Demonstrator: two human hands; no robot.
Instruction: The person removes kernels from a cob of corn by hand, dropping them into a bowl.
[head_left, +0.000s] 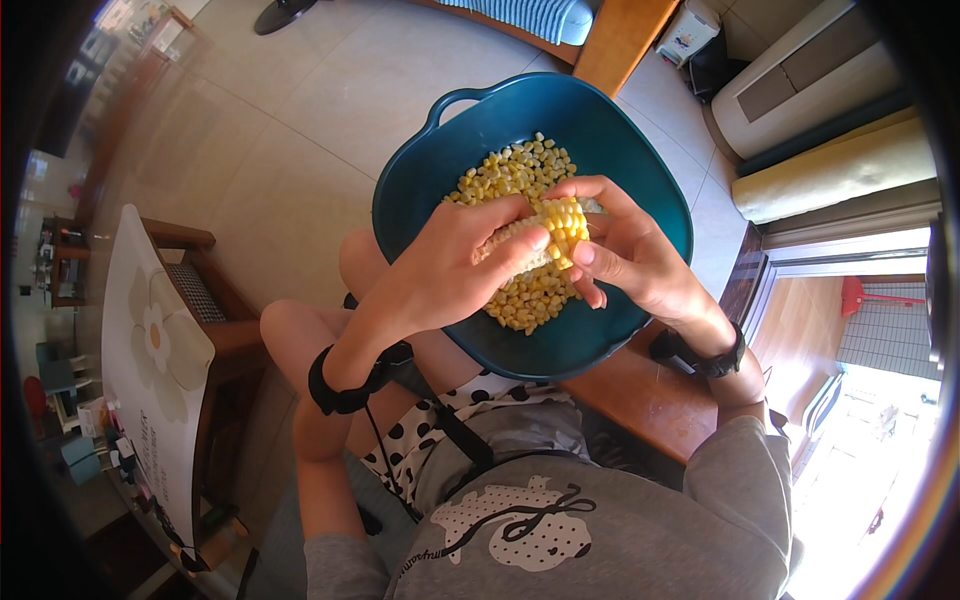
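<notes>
**Stripping kernels off a corn cob over the basin**

Taking the dark teal basin (640,250) as the landmark: nearest the person, below its near rim, are bare knees and a grey top with a polka-dot garment, and both wrists wear black straps. The basin seems to rest on the lap against a wooden edge (640,400) on the person's right.

Over the middle of the basin, the left hand (440,275) is wrapped around the bare, already stripped end of the corn cob (545,235), thumb laid along it. The right hand (625,250) grips the other end, where yellow kernels remain, thumb pressed against the rows.

Beneath the cob, loose kernels (515,180) lie heaped in the basin's bottom.

By my reading, shelling is midway: part of the cob is bare, part still covered. The next move calls for the right thumb to push another row loose, with the cob kept above the basin so nothing spills.

Beyond the basin's far rim lies pale tiled floor (330,90).
</notes>
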